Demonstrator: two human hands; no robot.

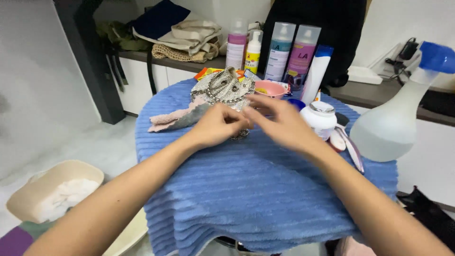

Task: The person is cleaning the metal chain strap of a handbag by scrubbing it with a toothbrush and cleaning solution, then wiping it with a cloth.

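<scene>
Studded silver shoe (222,90) just beyond both hands: left hand (218,125) pinching its near edge, right hand (279,124) open beside it.

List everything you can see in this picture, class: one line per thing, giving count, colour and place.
Towel: one, blue ribbed, covering the round table.
Studded bag: one, silver, on the towel at both hands.
Cloth: one, pink and grey, left of the bag.
Spray bottle: one, cloudy with blue head, right edge.
Jar: one, white, right of the hands.
Bowl: one, pink, behind the bag.
Tall bottles: five, mixed colours, at the back.
Basin: one, beige, on the floor at left.
Tote bags: a pile, cream and navy, on the shelf.
Left hand: at the bag; grip unclear.
Right hand: blurred, fingers spread.
</scene>
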